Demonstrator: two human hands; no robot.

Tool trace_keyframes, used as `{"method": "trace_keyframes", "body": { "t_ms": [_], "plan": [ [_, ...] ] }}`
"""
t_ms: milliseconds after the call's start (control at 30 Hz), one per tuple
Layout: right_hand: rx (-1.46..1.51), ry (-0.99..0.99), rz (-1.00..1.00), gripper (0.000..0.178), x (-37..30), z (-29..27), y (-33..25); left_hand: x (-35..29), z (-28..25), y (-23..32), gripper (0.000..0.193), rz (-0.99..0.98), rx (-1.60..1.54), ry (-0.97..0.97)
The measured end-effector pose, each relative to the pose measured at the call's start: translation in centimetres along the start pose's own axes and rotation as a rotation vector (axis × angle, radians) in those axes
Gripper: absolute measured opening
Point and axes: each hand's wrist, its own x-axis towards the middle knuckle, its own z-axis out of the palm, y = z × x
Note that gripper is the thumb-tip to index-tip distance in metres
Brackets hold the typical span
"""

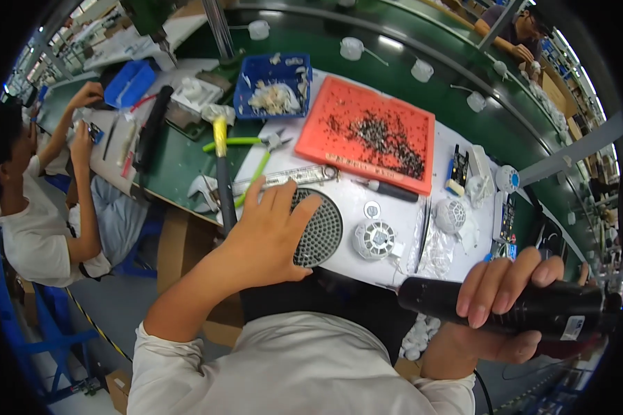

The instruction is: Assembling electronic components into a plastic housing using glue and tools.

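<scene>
My left hand (266, 232) lies with its fingers spread over the left side of a round dark grey disc (323, 228) covered in small dimples or holes. Its thumb reaches the disc's near edge. At the right, my right hand (502, 304) wraps around a black cylindrical electric screwdriver (429, 296), held sideways above the table's near edge with its narrow end toward the left. Between the hands sits a round white housing (374, 240) with a vented top. A small white ring (372, 209) lies just behind it.
Behind stands a red tray (329, 114) of small screws, beside a blue bin (242, 104) of scraps. Green-handled pliers (263, 163), a hammer-like tool (224, 187) and a wrench (204, 190) lie left. Right are a white dome (450, 215), tweezers (424, 235) and circuit boards (457, 169). A co-worker (45, 214) sits left.
</scene>
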Motion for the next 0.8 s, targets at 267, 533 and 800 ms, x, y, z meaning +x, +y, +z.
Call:
{"method": "trace_keyframes", "body": {
  "t_ms": [267,533,800],
  "plan": [
    [-0.117,-0.203,0.032,0.062,3.3,2.1,5.3,-0.3,0.3,0.0,0.11,-0.041,0.016,0.0],
    [-0.122,-0.409,0.105,0.057,3.9,1.5,8.5,-4.0,3.6,3.6,0.052,0.226,-0.515,0.46],
    [-0.162,-0.336,0.17,0.056,3.5,1.4,9.9,-2.5,9.3,5.2,0.03,0.284,-0.67,0.471]
  ]
}}
